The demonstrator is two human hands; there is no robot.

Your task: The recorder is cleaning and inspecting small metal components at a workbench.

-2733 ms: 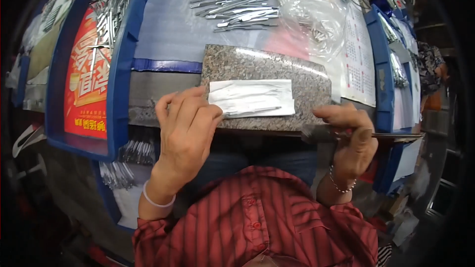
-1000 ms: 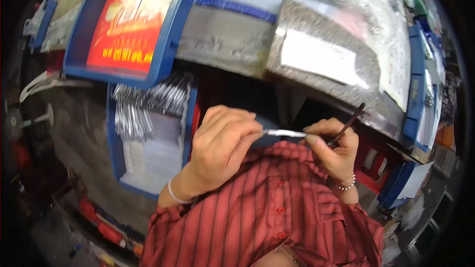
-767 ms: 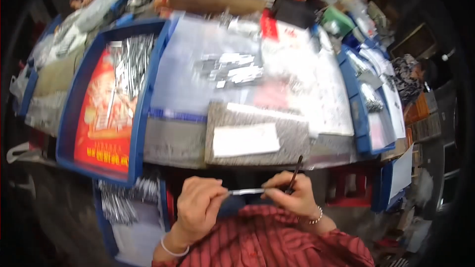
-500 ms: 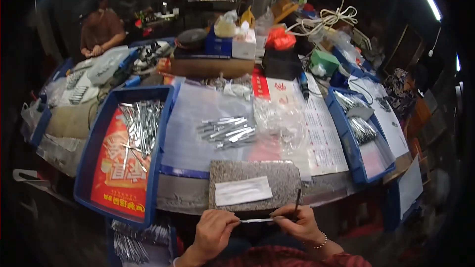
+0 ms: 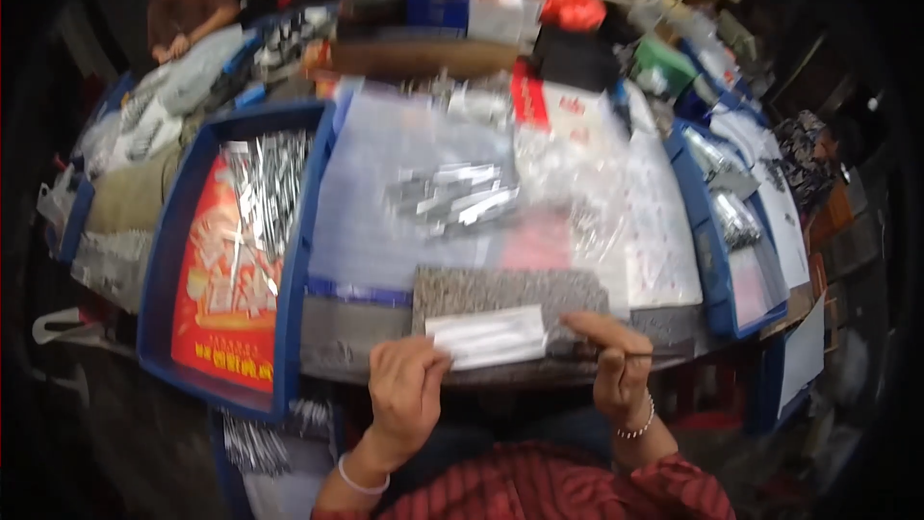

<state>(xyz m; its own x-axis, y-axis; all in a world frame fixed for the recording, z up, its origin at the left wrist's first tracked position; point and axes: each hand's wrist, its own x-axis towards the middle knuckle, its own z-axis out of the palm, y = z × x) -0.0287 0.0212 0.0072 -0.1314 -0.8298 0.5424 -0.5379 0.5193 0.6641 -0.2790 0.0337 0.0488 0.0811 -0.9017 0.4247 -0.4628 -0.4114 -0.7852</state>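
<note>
Left hand (image 5: 406,387), grip unclear, at paper's (image 5: 486,335) eight o'clock; right hand (image 5: 621,366), three o'clock, clamps dark tool (image 5: 575,351), whose knock could shift paper.

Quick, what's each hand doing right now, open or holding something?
Left hand: fingers curled together beside the white sheet; blur hides whether it holds anything.
Right hand: partly closed, holding a dark slim tool.

From the wearer's head, a wide fisheye peers down and forward! The left hand (image 5: 406,390) and the right hand (image 5: 621,366) sit fairly close, low in view, red striped shirt (image 5: 539,483) on their near side. Ahead of the hands the bench (image 5: 351,327) stretches off, edges bowing; well beyond the left hand, another person (image 5: 192,14) shows small near the rim.
</note>
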